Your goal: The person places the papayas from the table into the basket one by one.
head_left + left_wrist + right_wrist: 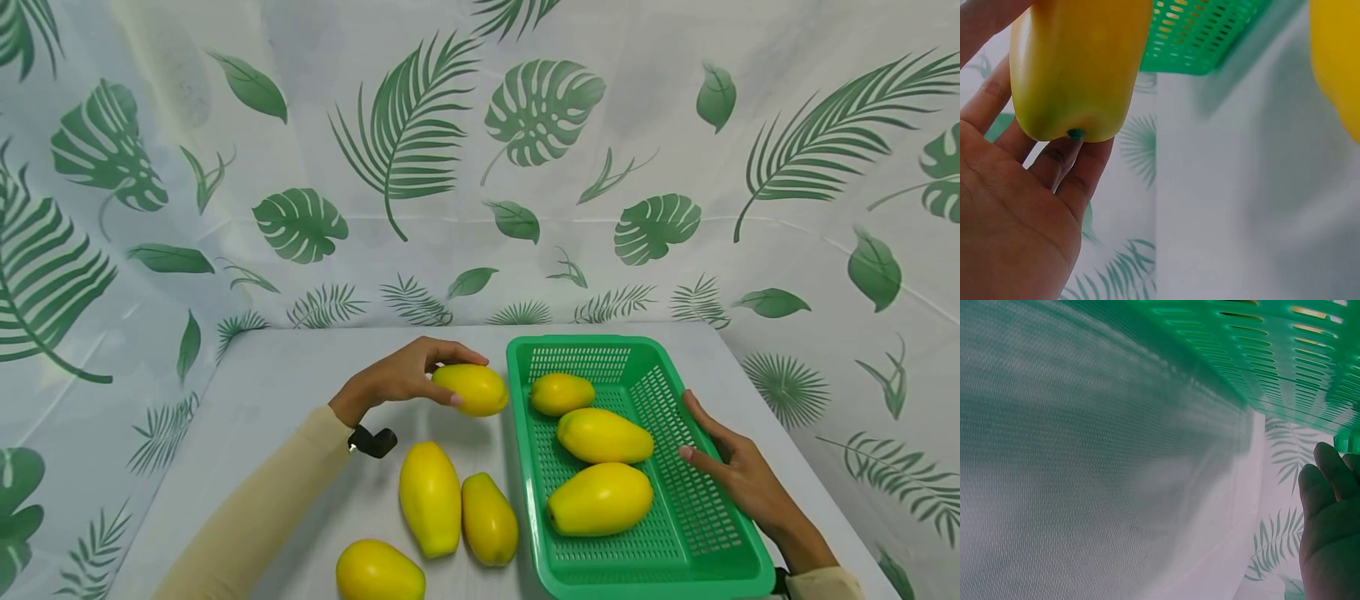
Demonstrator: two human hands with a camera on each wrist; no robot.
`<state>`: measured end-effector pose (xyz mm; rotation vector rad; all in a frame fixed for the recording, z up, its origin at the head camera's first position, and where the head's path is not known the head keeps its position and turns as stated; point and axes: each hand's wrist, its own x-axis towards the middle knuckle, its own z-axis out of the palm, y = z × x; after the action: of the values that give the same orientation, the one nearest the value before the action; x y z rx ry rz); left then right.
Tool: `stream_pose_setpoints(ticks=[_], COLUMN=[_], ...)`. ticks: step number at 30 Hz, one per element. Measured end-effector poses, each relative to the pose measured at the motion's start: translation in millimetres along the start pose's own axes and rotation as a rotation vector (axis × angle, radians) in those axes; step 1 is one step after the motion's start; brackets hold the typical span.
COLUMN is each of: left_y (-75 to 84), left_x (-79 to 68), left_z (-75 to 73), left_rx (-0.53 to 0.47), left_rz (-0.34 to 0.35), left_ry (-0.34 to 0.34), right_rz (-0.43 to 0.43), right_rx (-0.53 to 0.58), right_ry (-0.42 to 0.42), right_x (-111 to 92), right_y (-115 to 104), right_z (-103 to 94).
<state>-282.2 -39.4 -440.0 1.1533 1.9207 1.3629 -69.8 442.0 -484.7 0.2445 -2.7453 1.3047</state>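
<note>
Lying nearest, a yellow papaya (380,571) is cut off by the bottom edge of the head view. Just beyond it, a long papaya (430,500) and a smaller papaya (490,521) lie side by side on the pale desk (277,400), both to the left of a green basket (527,475). The right hand (738,471) holds the basket's right rim, its thumb lapping over to the inner side and its fingers running along the outside; in the right wrist view those fingers look nearly straight and close together.

Inside the basket, three more fruits form a row going away: a large papaya (602,500), a middle papaya (606,436) and, near the far end, a small papaya (562,394).

Farther out on the left, the left hand (408,371) pinches another fruit, the held papaya (471,390), between thumb and fingers. It is outside the basket, just beside the left rim; the left wrist view shows its green-tinged end toward the palm. A black device (373,442) sits at the left wrist.

Behind the desk hangs a white cloth (450,250) printed with green leaves.
</note>
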Motion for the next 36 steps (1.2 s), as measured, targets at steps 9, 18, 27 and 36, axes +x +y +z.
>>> stream_pose_setpoints(ticks=[9, 18, 27, 36], left_y=[19.4, 31.2, 37.5, 42.4], left_x=[10.9, 24.1, 37.5, 46.4], left_z=[3.9, 10.4, 18.5, 26.2], left_rx=[0.011, 0.039, 0.037, 0.04], left_rz=[0.03, 0.069, 0.115, 0.132], left_ry=[-0.029, -0.062, -0.11, -0.152], right_rz=[0.01, 0.01, 0.014, 0.011], right_rx=[0.0, -0.008, -0.016, -0.015], right_ry=[0.002, 0.002, 0.002, -0.002], right_x=[0.1, -0.2, -0.1, -0.4], right_y=[-0.7, -1.6, -1.8, -2.4], right_z=[0.3, 0.2, -0.1, 0.4])
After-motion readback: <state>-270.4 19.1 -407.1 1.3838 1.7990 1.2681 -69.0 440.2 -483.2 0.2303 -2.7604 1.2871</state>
